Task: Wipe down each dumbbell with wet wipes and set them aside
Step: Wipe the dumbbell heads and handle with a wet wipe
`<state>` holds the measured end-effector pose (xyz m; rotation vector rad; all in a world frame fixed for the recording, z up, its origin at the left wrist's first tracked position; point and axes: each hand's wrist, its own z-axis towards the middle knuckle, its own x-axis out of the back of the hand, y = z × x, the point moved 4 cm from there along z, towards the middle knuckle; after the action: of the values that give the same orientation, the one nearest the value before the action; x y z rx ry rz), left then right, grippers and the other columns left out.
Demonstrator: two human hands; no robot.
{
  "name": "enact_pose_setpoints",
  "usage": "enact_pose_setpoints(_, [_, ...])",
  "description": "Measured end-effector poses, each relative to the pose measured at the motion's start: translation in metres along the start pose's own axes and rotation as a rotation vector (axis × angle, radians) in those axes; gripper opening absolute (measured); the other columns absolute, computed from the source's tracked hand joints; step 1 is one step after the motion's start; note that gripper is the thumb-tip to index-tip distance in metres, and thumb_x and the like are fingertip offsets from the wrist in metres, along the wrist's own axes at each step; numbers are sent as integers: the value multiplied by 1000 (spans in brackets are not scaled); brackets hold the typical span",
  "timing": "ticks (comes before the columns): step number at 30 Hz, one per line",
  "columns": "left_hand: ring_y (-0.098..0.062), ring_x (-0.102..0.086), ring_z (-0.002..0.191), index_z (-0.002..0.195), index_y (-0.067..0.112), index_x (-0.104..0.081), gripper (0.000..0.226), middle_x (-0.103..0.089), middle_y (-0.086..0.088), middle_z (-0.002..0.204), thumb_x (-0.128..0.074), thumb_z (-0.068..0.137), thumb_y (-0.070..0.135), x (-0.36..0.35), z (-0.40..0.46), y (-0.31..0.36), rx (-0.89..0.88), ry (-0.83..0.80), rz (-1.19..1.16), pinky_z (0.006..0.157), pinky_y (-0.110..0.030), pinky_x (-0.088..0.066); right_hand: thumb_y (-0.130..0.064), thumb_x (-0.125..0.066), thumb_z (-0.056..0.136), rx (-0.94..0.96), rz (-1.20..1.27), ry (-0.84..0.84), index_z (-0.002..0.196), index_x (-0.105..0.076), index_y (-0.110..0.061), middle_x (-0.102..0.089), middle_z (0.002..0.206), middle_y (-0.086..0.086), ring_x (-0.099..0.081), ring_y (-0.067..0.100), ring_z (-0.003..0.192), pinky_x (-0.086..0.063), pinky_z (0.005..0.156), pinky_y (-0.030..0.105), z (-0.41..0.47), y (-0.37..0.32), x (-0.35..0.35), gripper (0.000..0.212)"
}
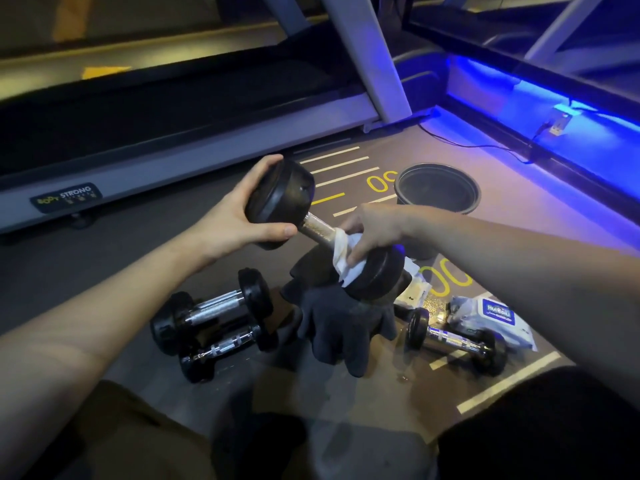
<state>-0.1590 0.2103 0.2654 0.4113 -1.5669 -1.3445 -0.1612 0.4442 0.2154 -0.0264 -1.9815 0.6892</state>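
Between both hands, black-headed dumbbell [313,227], chrome handle

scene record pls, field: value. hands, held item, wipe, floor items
left hand: grips upper head of large black dumbbell with knurled steel handle
right hand: presses crumpled white wet wipe against handle near lower head
lower head: rests on dark fabric gloves
floor left: two small black dumbbells
floor right: one small black dumbbell, white wipes pack, black round bucket

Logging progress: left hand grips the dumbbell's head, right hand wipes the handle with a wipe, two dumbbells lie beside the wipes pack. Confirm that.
Wrong count: the head view shows one dumbbell beside the wipes pack. The left hand grips the held dumbbell; the right hand wipes with the wipe.
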Motion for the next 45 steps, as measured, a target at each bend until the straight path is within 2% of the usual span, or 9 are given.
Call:
enact_pose_setpoints(5, [-2, -56, 128, 149, 47, -37, 103, -52, 15, 145, -86, 58, 45, 0, 2, 0, 13, 33, 2, 117, -35, -38, -49, -78, 72, -55, -116, 405, 77, -60, -41, -59, 70, -6, -56, 21, 77, -38, 65, 35, -25, -9, -16, 21])
enact_pose_setpoints(11, [1, -57, 125, 148, 45, -39, 103, -55, 13, 143, -85, 56, 48, -4, 6, 5, 24, 56, 4, 112, -25, -41, -21, -64, 78, -96, -269, 774, 92, -52, -27, -64, 72, -5, -64, 23, 80, -32, 88, 31, -35, -21, -50, 19])
enact_pose_setpoints(14, [-1, -56, 128, 148, 46, -39, 103, -54, 12, 145, -85, 56, 49, -5, 7, 7, 23, 60, 13, 114, -27, -40, -23, -68, 78, -94, -71, 681, 83, -56, -32, -53, 63, -12, -58, 13, 74, -32, 69, 21, -37, -19, -41, 16])
enact_pose_setpoints(16, [-2, -55, 130, 149, 46, -38, 104, -53, 11, 147, -85, 56, 49, -4, 8, 6, 35, 75, 6, 117, -31, -38, -31, -74, 77, -106, -15, 530, 82, -62, -28, -55, 65, -8, -57, 18, 74, -34, 58, 29, -30, -12, -26, 14])
enact_pose_setpoints(23, [-10, -47, 139, 147, 58, -33, 103, -41, 6, 156, -86, 59, 53, -2, 12, 2, 63, 38, 53, 121, -43, -33, -34, -87, 73, -10, 19, 85, 97, -73, -23, -71, 91, 5, -60, 20, 81, -50, 79, 36, -3, 3, 1, 30])
enact_pose_setpoints(30, [-6, -51, 134, 144, 55, -38, 97, -49, 13, 150, -84, 60, 57, -5, 15, 3, 62, 98, 63, 117, -41, -39, -50, -81, 71, -85, -200, 390, 95, -63, -23, -67, 88, 1, -58, 25, 84, -43, 66, 34, -14, -2, -15, 40])
enact_pose_setpoints(34, [-4, -56, 127, 143, 55, -40, 95, -54, 15, 144, -84, 59, 59, -5, 14, 0, 89, 139, 29, 112, -40, -45, -28, -67, 82, -77, -403, 677, 93, -48, -22, -73, 91, 3, -62, 29, 84, -33, 81, 32, -20, -15, -36, 22])
enact_pose_setpoints(36, [-3, -56, 127, 143, 54, -40, 95, -54, 15, 144, -84, 59, 58, -5, 14, 0, 84, 137, 27, 111, -37, -45, -20, -66, 81, -96, -378, 710, 90, -45, -22, -72, 89, 3, -60, 31, 84, -29, 74, 32, -20, -14, -40, 23])
enact_pose_setpoints(45, [-10, -50, 136, 146, 54, -37, 97, -49, 10, 150, -86, 62, 55, -2, 12, -1, 61, 69, 46, 120, -45, -36, -34, -88, 68, -57, -106, 128, 75, -58, -25, -57, 71, -9, -53, 17, 69, -41, 60, 29, 1, -6, 1, 32])
